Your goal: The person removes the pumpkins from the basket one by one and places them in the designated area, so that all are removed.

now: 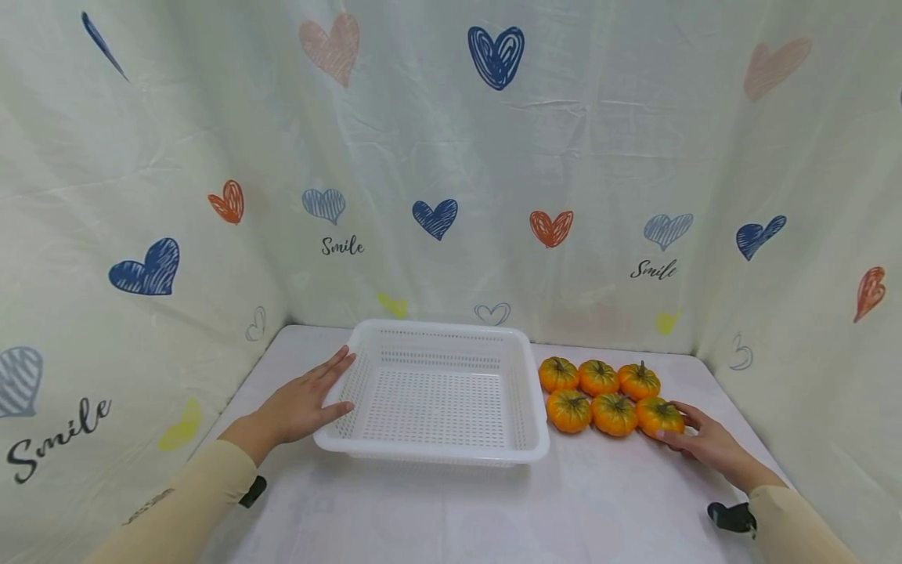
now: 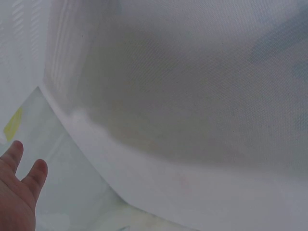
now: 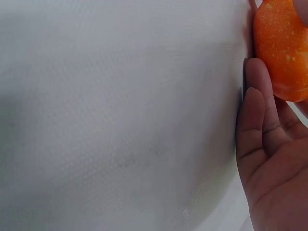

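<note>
A white perforated plastic basket [image 1: 437, 456] sits on the table. My left hand [image 1: 299, 403] rests on its left rim with straight, spread fingers, the thumb reaching over the inside. Part of this hand [image 2: 19, 192] shows at the lower left of the left wrist view. To the right of the basket, several small orange pumpkins [image 1: 569, 410] with green-streaked tops stand close together in two rows of three. My right hand [image 1: 712, 446] grips the front-right pumpkin [image 1: 658, 415], thumb on the near side and fingers on the far side. The right wrist view shows this pumpkin [image 3: 284, 50] against the fingers.
The table [image 1: 423, 517] has a white cover. Pale curtains [image 1: 437, 157] printed with hearts and the word Smile surround it at the back and both sides. The pumpkins' left column stands close to the basket's right wall.
</note>
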Available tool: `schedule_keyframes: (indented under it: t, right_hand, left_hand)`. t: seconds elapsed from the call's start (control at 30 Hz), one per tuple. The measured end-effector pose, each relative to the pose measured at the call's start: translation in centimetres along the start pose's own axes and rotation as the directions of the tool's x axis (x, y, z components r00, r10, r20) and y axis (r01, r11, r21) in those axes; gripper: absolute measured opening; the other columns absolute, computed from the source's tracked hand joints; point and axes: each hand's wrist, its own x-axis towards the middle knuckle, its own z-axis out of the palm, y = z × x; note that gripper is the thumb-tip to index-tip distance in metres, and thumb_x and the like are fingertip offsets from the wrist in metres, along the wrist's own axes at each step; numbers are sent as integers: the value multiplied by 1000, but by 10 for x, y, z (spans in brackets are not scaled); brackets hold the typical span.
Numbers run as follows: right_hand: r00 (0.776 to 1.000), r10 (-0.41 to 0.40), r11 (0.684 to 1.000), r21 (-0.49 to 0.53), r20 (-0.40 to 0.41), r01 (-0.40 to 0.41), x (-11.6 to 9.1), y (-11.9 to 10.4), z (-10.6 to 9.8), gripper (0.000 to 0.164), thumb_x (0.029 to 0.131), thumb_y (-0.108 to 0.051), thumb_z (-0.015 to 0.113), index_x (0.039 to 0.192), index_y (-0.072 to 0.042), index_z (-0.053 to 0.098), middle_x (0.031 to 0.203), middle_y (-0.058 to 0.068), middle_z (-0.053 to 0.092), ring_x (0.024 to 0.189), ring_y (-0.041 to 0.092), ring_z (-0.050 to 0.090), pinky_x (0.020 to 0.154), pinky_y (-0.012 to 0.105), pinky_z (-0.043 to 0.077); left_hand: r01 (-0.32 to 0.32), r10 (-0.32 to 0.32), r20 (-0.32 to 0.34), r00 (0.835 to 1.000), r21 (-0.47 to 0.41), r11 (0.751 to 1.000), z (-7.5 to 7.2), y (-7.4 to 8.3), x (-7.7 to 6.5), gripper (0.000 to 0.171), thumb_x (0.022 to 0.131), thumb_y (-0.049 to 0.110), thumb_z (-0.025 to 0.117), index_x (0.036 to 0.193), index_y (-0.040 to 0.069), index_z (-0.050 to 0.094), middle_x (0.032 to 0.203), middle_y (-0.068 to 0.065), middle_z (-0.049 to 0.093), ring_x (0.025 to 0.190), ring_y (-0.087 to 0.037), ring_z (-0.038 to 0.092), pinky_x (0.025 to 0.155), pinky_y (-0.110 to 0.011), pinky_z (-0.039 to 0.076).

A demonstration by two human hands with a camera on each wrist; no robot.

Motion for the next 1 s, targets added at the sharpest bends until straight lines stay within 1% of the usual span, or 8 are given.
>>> schedule_keyframes:
  t: [0.27,0.43,0.6,0.7,0.8,0.87,0.93,1.0]
  right_hand:
    - [997,-64,998,-25,30,65,-8,1,-13,97,93,-45,67,154,7,12,146,43,26,109,39,62,89,47,55]
    - [990,-144,985,-102,-7,142,-22,-13,-30,93,97,-44,62,152,11,11,144,43,27,116,54,52,86,51,56]
    - [962,-264,941,-236,-69,242,-34,-43,-50,90,99,-43,60,152,11,12,144,43,28,119,60,45,83,63,52]
    - [938,-332,899,-333,-95,285,-39,-61,-59,90,97,-43,63,154,7,15,145,42,29,120,61,43,83,69,48]
    - [926,-361,844,-460,-109,275,-45,-77,-64,94,93,-51,65,156,1,18,146,41,28,121,63,38,84,76,41]
    - [918,-379,783,-568,-114,253,-49,-82,-67,97,90,-57,65,156,-2,20,146,40,28,122,63,35,85,79,37]
    - [899,-420,691,-686,-125,227,-53,-85,-69,99,86,-64,65,155,-4,26,147,37,30,124,62,34,88,79,34]
    - [872,-474,576,-793,-127,197,-55,-84,-71,100,83,-69,64,153,-5,32,149,34,32,129,57,32,94,78,31]
  left_hand:
    - [15,-15,-4,1000,7,1000,-1,-4,-3,82,95,52,59,157,7,29,164,-12,22,141,-40,35,105,-60,39]
    - [29,-29,-1,1000,-1,1000,-3,-10,-6,82,95,54,59,156,8,31,163,-12,22,141,-41,34,106,-60,38]
    - [33,-34,-30,999,-48,998,-13,-16,-8,75,99,55,52,157,12,31,164,-11,21,141,-43,34,104,-63,38]
    - [27,-27,-63,998,-1,1000,-24,-20,-12,75,99,55,50,157,13,31,164,-12,21,141,-43,33,105,-64,36]
    - [18,-8,-81,997,129,991,-39,-27,-18,77,98,57,51,156,10,32,163,-14,23,142,-43,31,107,-65,33]
    - [9,14,-90,996,241,970,-49,-34,-22,80,96,58,53,155,8,35,162,-17,25,143,-42,30,110,-63,29]
    - [-6,43,-94,995,360,933,-59,-43,-28,83,93,61,56,154,7,38,161,-17,26,143,-42,28,112,-63,26]
    - [-25,74,-92,993,449,893,-67,-52,-33,86,89,63,60,152,7,41,160,-18,27,144,-42,27,114,-62,21]
